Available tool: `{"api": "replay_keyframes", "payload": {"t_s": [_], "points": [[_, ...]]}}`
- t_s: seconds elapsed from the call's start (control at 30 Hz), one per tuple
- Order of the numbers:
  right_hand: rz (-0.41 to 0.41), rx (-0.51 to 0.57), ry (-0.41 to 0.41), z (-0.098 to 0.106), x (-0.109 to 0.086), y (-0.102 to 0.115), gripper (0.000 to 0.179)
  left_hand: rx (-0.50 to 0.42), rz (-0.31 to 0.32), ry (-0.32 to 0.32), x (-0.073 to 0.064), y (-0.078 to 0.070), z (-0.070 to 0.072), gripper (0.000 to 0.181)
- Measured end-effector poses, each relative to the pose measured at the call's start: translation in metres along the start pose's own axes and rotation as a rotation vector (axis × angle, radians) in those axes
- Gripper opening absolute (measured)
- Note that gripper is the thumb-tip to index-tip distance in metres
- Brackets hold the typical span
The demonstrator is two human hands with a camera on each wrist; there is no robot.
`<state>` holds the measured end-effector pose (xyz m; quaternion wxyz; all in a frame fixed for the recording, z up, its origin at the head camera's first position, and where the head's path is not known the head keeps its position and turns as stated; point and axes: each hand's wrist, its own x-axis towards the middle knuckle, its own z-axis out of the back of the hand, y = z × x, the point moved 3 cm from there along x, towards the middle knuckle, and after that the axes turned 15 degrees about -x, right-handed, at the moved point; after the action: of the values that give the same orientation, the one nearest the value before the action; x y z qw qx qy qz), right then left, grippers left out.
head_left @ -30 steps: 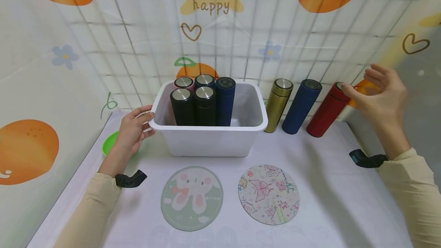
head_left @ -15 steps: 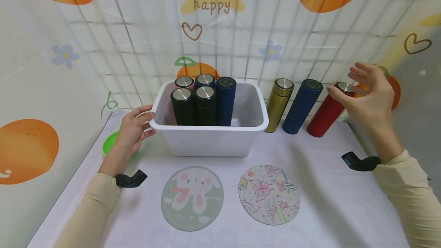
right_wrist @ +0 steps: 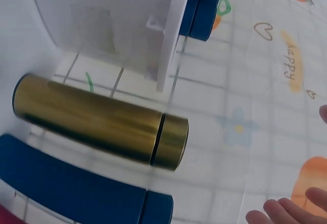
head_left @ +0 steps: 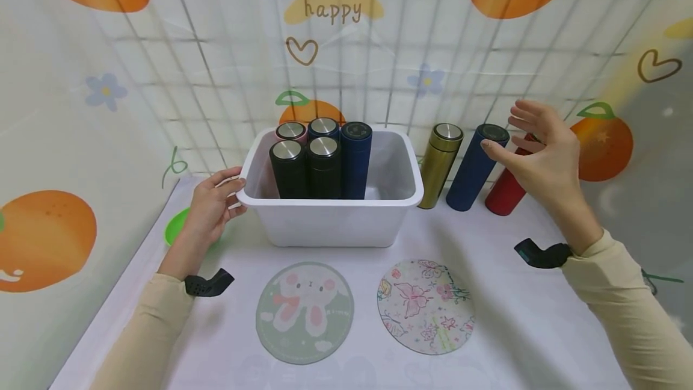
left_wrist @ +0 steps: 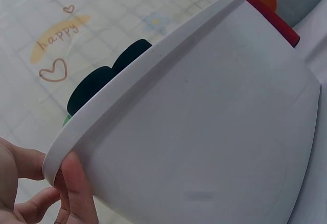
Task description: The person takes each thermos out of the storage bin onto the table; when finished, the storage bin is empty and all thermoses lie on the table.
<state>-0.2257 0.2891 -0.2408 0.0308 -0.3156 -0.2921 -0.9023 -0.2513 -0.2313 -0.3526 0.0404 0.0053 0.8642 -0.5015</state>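
My left hand grips the left rim of a white plastic tub; in the left wrist view its thumb and fingers pinch that rim. Several thermos bottles stand in the tub's left and middle, among them a black thermos and a dark blue thermos. Right of the tub are a gold thermos, a blue thermos and a red thermos. My right hand is raised with fingers spread, overlapping the red thermos and near the blue one's lid. Nothing is between its fingers.
Two round mats lie in front of the tub, one with a rabbit, one with butterflies. A green dish is partly hidden behind my left forearm. A wire grid behind a printed curtain backs the table.
My right hand has moved left, from beside the red thermos lid toward the blue thermos. My left hand stays on the tub rim, and the bottles have not moved.
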Motion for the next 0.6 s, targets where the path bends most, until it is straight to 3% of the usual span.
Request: {"api": "replay_keyframes", "payload": {"t_s": [0.3,0.6], "points": [[0.061,0.028,0.041,-0.018,-0.003,0.013,0.07,-0.001,-0.005,-0.004,0.0,0.001,0.0,0.034],[0.063,0.07,0.087,-0.031,0.0,0.023,0.071,0.01,-0.01,-0.009,0.0,0.001,0.001,0.037]]}}
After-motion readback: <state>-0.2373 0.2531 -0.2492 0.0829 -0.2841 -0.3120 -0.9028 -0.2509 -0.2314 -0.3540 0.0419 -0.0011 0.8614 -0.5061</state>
